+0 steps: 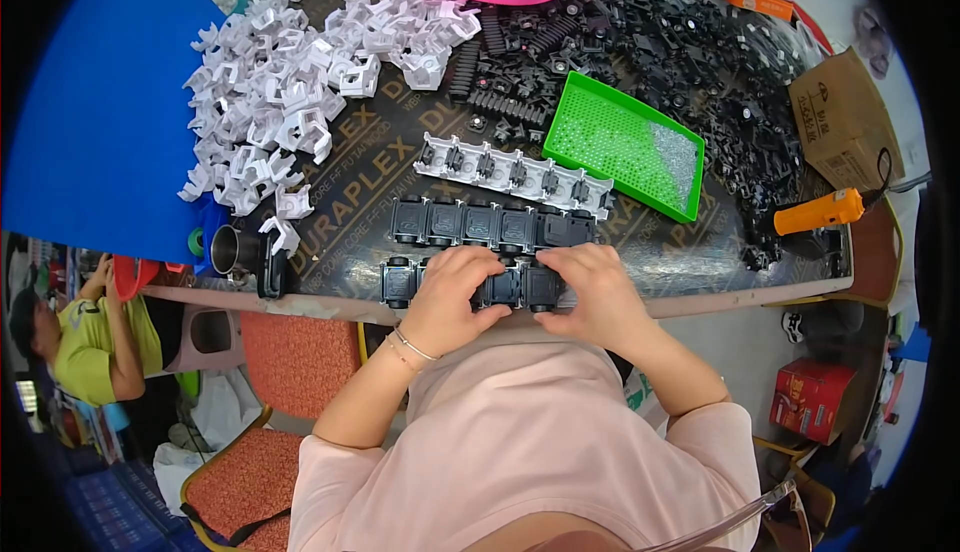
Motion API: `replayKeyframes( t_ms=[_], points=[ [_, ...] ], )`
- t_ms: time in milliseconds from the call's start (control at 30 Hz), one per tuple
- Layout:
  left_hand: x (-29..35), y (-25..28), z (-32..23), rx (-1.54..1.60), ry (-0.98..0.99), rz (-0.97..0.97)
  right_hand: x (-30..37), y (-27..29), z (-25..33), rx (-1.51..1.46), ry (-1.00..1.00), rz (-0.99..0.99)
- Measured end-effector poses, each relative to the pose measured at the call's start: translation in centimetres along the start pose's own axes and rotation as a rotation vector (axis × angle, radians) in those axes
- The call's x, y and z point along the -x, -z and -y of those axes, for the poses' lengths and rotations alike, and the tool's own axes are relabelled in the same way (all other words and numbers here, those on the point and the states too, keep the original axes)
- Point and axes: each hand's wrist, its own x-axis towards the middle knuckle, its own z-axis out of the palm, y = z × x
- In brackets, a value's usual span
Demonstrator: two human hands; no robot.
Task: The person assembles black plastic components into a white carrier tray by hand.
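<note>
Near the table's front edge lies a row of black toy car chassis [398, 282] with small wheels. My left hand [452, 297] grips the middle of this row, fingers curled over its top and thumb at the near side. On its right end, my right hand [592, 297] holds a chassis between thumb and fingers. Parts of the row are hidden under both hands. Just beyond sits a second row of black chassis [480, 224], side by side. Farther back is a slanting row of white toy car bodies [515, 174], turned over, with black pieces inside.
A heap of white car bodies [290, 82] covers the far left. Black parts [650, 32] spread across the far right. A green tray [610, 137] holds small silvery pieces. An orange electric screwdriver [818, 212] lies right; a metal cup [232, 249] stands left. Another person [100, 342] sits at left.
</note>
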Motion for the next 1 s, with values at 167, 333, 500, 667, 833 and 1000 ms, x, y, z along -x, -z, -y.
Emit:
replayKeyframes(
  t_ms=[167,333,500,667,833,1000],
  points=[
    [0.0,0.0,0.1,-0.010,-0.001,0.010,0.0,-0.4,0.3,0.007,-0.068,0.051],
    [0.0,0.0,0.1,-0.026,-0.004,0.015,-0.1,-0.1,0.8,0.151,-0.017,0.016],
    [0.0,0.1,0.0,-0.029,-0.003,0.019,1.3,0.3,-1.4,-1.083,-0.199,0.012],
    [0.0,0.0,-0.1,-0.040,-0.010,0.018,1.3,-0.1,-2.2,-1.614,-0.401,0.032],
    [0.0,-0.2,0.0,-0.043,-0.005,0.011,0.7,0.0,-1.2,-1.583,-0.445,0.069],
    [0.1,-0.2,0.0,-0.043,-0.008,0.005,0.3,0.5,-0.7,-1.728,-0.386,0.183]
  ],
)
